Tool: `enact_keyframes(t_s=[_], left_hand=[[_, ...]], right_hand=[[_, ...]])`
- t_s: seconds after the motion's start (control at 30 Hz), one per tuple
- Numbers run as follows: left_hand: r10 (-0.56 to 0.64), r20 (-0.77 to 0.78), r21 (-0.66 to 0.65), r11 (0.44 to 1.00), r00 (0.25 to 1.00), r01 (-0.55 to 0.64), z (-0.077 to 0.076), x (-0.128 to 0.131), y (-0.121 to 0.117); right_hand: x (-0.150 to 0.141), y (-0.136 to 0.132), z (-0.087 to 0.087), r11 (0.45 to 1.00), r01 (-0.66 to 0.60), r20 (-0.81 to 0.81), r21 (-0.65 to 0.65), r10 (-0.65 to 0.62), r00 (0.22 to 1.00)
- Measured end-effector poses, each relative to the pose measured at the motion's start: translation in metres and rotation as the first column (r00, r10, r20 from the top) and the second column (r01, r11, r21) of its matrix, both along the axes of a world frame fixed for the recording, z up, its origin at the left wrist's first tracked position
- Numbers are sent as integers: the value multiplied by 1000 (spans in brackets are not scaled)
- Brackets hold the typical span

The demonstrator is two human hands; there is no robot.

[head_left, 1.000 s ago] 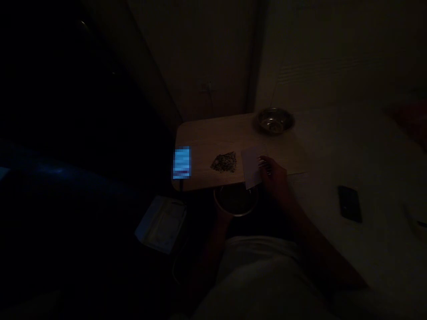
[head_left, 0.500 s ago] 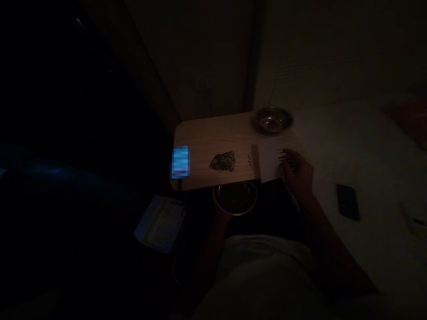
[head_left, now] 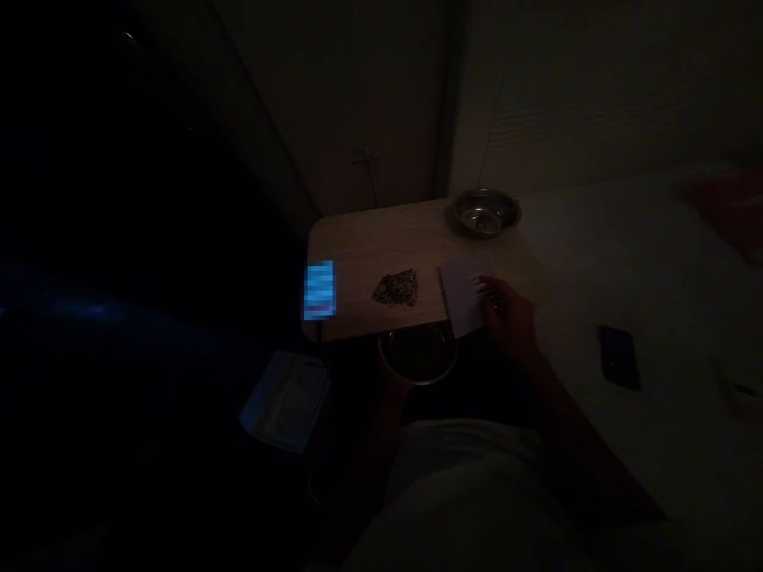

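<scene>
Dim light barely picks out the pale wooden desk point(head_left: 381, 238) at the centre of the frame; deep shadow fills the left. With my right hand point(head_left: 505, 314) I grip a whitish card point(head_left: 463, 294) by its right side, just right of centre, over the near edge of the desk. Left of it lies a small heap of dark grains point(head_left: 398, 288). Below that edge, my left hand point(head_left: 396, 388) holds a round bowl point(head_left: 422, 384), its fingers mostly hidden in the dark. Another metal bowl point(head_left: 504, 213) sits on the desk, above and right of centre. A glowing screen point(head_left: 319, 290) stands at the desk's left end; a dark phone point(head_left: 618, 357) lies at the right of the frame.
</scene>
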State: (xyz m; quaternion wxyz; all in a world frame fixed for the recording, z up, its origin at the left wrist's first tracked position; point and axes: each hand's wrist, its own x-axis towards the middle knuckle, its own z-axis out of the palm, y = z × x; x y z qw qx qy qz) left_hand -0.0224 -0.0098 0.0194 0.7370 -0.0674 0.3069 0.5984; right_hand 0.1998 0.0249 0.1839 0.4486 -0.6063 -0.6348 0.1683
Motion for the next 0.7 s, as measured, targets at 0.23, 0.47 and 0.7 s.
enact_keyframes(t_s=[0.23,0.47,0.7], left_hand=[[68,31,-136,989,997,-63,17,3,0],[100,31,-148,984,995,-95,22,6,0],[74,27,-180,981,997,-68,11,3,1]], right_hand=[[18,-2,-1,1000,14,6,-12,-14,1000],[22,-6,6,998,-48,31,-31,49,998],[25,-8,4,995,-78,52,-59,81,995]])
